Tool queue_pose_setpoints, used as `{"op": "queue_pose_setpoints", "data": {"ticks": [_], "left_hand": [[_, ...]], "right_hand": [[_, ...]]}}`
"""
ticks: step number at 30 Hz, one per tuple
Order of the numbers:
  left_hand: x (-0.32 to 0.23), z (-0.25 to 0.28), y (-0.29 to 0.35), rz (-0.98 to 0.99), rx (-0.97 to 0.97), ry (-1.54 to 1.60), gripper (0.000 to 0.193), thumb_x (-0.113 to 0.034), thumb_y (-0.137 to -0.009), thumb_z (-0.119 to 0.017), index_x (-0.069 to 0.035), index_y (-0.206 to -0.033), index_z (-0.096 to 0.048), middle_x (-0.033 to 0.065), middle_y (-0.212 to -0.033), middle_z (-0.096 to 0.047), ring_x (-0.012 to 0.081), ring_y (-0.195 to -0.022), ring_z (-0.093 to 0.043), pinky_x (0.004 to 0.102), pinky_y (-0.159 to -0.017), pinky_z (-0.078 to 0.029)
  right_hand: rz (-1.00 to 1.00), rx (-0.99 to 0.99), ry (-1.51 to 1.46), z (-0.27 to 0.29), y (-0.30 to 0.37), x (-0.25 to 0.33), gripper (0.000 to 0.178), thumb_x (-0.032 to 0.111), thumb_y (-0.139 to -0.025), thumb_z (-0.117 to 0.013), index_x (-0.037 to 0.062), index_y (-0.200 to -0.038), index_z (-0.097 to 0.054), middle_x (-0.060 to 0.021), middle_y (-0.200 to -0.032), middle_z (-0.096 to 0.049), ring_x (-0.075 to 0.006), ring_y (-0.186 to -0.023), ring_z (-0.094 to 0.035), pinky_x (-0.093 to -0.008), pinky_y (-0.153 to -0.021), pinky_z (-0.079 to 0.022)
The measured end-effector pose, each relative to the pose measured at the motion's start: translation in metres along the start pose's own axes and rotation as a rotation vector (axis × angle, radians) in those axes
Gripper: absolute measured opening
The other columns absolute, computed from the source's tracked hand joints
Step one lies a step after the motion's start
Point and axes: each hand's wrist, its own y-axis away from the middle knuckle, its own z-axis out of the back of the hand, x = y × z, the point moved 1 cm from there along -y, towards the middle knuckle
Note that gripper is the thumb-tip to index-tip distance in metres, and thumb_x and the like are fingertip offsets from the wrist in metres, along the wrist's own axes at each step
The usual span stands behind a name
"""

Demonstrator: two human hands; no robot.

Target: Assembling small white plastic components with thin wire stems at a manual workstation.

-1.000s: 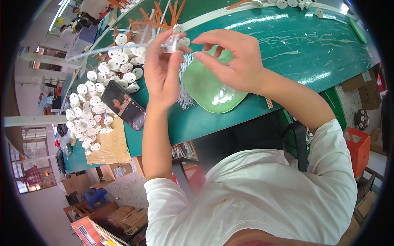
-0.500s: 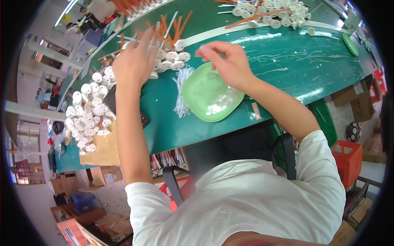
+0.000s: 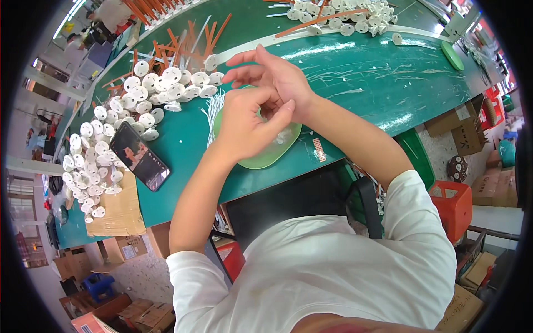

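Both hands meet above a green plate [image 3: 261, 161] on the green table. My left hand [image 3: 244, 122] is closed, thumb and forefinger bent toward each other at the heel of my right hand; what they hold, if anything, is hidden. My right hand [image 3: 286, 83] is open, its fingers stretched out to the left and apart. Small shiny clear bits [image 3: 284, 136] lie in the plate. Beside its left rim is a bundle of thin white strips [image 3: 213, 114]. White round discs with holes [image 3: 176, 90] are heaped to the left of the hands.
A phone [image 3: 140, 156] with a lit screen leans by the discs, next to a cardboard sheet [image 3: 119, 208]. Orange sticks [image 3: 219, 32] stand behind the discs. More discs [image 3: 361, 25] lie at the back. A small orange-and-white strip [image 3: 318, 150] lies right of the plate.
My left hand has come back from the disc heap to my right hand over the plate. The phone, behind my left arm before, now shows fully. The view has shifted slightly.
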Motion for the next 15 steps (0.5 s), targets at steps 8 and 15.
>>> {"op": "queue_pose_setpoints", "data": {"ticks": [8,15], "left_hand": [[0.003,0.007,0.001,-0.089,0.002,-0.098,0.012,-0.009,-0.079,-0.068,0.003,-0.076,-0.066,0.0112,-0.062,-0.064,0.0207,-0.055,-0.064,0.0314,-0.055,-0.049],[0.032,0.049,-0.001,-0.132,-0.239,-0.336,0.009,-0.006,-0.083,-0.062,0.001,-0.078,-0.067,0.0109,-0.063,-0.064,0.0202,-0.056,-0.065,0.0308,-0.056,-0.05]], "right_hand": [[0.054,0.032,0.026,0.001,-0.002,-0.007,0.058,0.052,-0.107,-0.034,0.002,-0.128,-0.054,-0.0157,-0.115,-0.067,-0.0192,-0.103,-0.057,-0.032,-0.084,-0.053],[0.601,-0.427,1.745,0.072,-0.037,0.059,0.013,0.011,-0.09,-0.064,0.0119,-0.098,-0.075,-0.0023,-0.107,-0.073,-0.0227,-0.098,-0.065,-0.0416,-0.077,-0.056]]}}
